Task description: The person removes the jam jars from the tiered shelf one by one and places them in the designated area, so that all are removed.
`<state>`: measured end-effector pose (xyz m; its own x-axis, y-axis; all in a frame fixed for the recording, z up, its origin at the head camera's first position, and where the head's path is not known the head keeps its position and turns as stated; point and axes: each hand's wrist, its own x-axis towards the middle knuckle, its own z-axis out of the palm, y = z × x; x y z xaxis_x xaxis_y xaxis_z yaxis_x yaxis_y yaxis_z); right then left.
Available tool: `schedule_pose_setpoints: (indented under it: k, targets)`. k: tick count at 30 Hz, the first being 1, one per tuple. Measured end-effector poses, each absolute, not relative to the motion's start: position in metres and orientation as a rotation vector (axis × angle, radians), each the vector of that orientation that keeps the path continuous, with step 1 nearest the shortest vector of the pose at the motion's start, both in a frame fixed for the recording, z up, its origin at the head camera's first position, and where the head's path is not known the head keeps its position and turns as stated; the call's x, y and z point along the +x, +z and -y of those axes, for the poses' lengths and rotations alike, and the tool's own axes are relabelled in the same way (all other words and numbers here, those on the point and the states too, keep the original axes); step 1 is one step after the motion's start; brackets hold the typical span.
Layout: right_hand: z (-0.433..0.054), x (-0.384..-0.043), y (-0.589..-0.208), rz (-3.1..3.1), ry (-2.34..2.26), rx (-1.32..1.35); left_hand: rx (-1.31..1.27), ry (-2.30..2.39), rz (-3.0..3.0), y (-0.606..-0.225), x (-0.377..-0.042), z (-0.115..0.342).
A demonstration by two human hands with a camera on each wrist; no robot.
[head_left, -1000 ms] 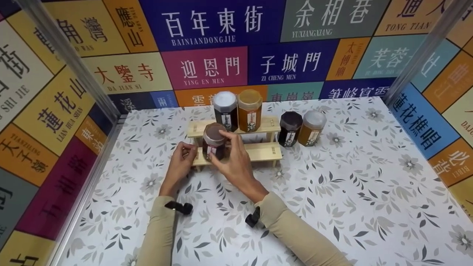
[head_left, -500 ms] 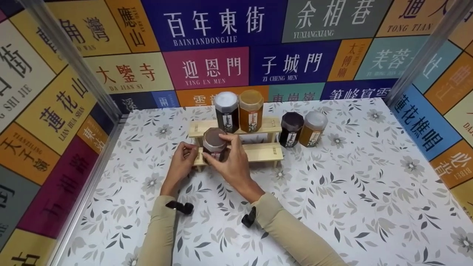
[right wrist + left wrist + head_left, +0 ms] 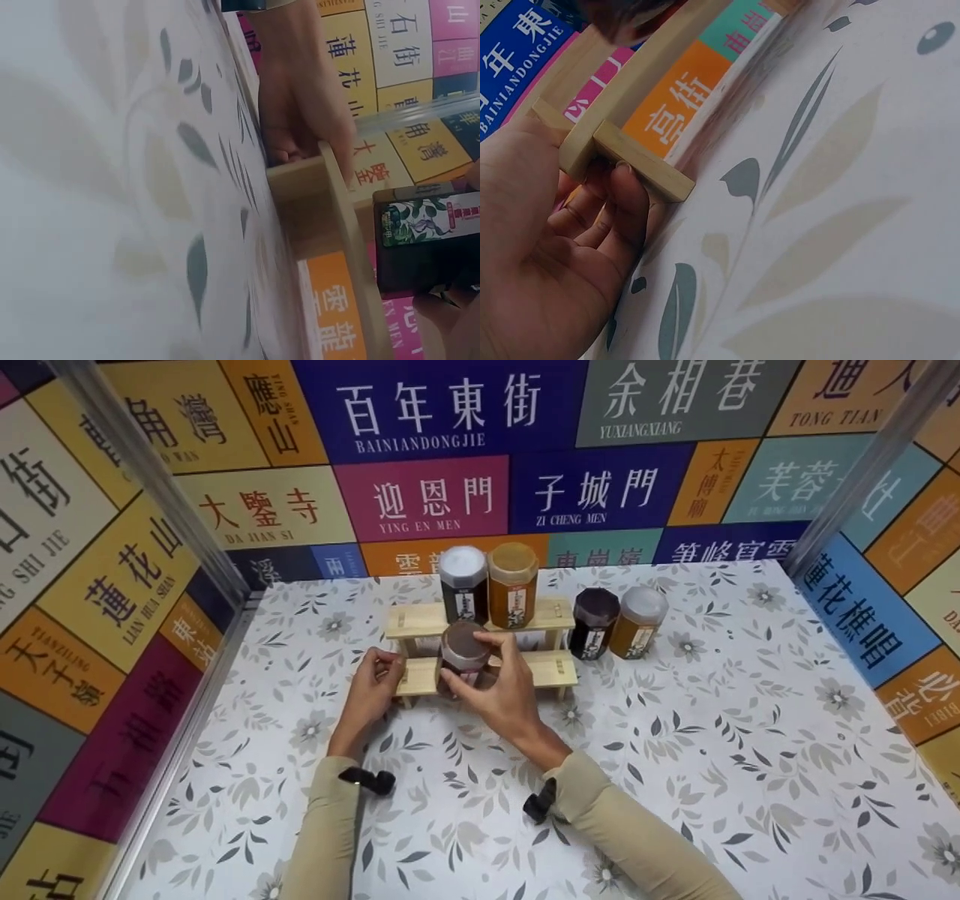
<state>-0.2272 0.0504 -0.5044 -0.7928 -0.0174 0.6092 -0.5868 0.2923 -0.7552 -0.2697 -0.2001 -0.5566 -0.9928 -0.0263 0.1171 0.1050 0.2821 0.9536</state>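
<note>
My right hand grips a dark jar with a brown lid and a label, thumb in front and fingers at the far side. The jar is over the lower step of a two-step wooden rack; the right wrist view shows a small gap between the jar and the step's board. With curled fingers my left hand holds the left end of that lower step. In the left wrist view, the left hand has its fingertips under the board, beside the leg.
A dark jar with a white lid and an amber jar stand on the upper step. Right of the rack, a dark jar and an amber jar stand on the floral tabletop. Lettered panels form walls behind.
My right hand has lowered the dark jar towards the lower step, then moved it to the right along that step. The left hand stays at the rack's left end.
</note>
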Motion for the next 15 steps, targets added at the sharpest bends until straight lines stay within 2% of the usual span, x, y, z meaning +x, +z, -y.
schedule_pose_setpoints:
  k: [15]
  targets:
    - [-0.172,-0.228,-0.499,2.085,1.464,0.448,-0.106,-1.802,2.428,-0.559,-0.271,0.2]
